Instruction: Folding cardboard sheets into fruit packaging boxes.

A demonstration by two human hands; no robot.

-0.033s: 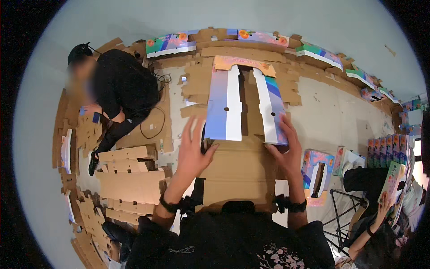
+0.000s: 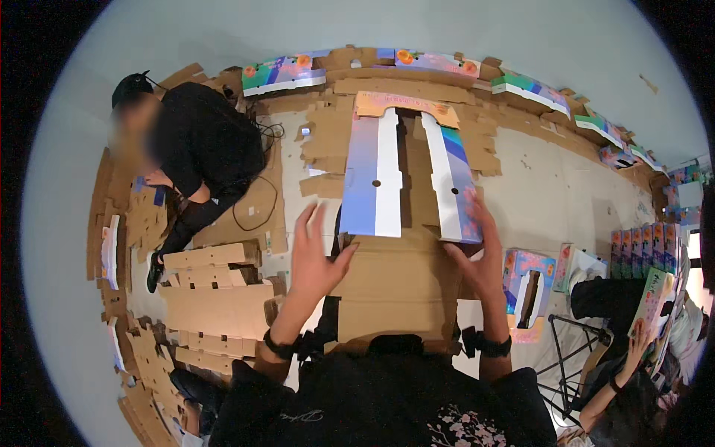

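Observation:
A partly folded carton [image 2: 363, 179] lies in front of me, purple and blue outside with white flaps along a long central gap. An orange panel [image 2: 407, 108] with a curved cutout closes its far end, while the near end shows the plain brown board [image 2: 402, 283] stretching toward me. Beside the near left corner, my left hand [image 2: 316, 257] is open, its fingers spread and apart from the carton. My right hand [image 2: 482, 246] is at the near right corner, fingers stretched along the side wall and thumb by the near edge. It appears to touch the carton without gripping it.
At the left, a person in black [image 2: 205, 134] crouches over cardboard. Flattened brown cartons [image 2: 216, 305] lie left of me. A finished-looking colourful carton [image 2: 529, 290], a black folding stand [image 2: 570, 357] and another person's hand [image 2: 637, 346] are at the right. Printed cartons [image 2: 283, 74] line the wall.
My left hand has drawn slightly away from the carton's left corner. My right hand has shifted a little, and the carton's near end sits slightly closer to me.

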